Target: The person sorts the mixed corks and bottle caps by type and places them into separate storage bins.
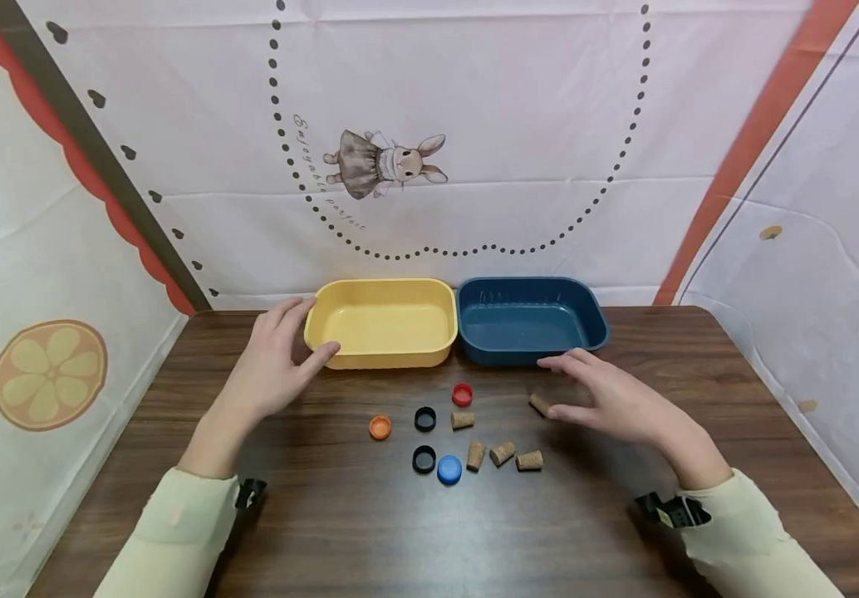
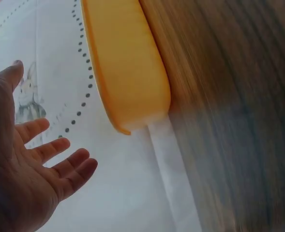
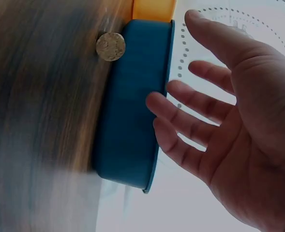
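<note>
My left hand (image 1: 272,361) is at the left end of a yellow plastic bin (image 1: 380,360), fingers spread and nothing in it. In the left wrist view its palm faces the bin's end. The right hand (image 1: 612,394), also holding nothing, hovers by the front right of a dark blue bin (image 1: 504,357), with relaxed fingers. A cork (image 1: 539,404) lies just left of its thumb tip and appears in the right wrist view too. Several more corks, one of them a tapered cork (image 1: 476,456), lie at mid-table.
Bottle caps lie left of the corks: a red cap (image 1: 463,394), an orange cap (image 1: 380,428), a blue cap (image 1: 449,470) and two black caps (image 1: 424,459). Both bins stand side by side at the back of the wooden table (image 1: 370,531), against a printed cloth (image 1: 519,166).
</note>
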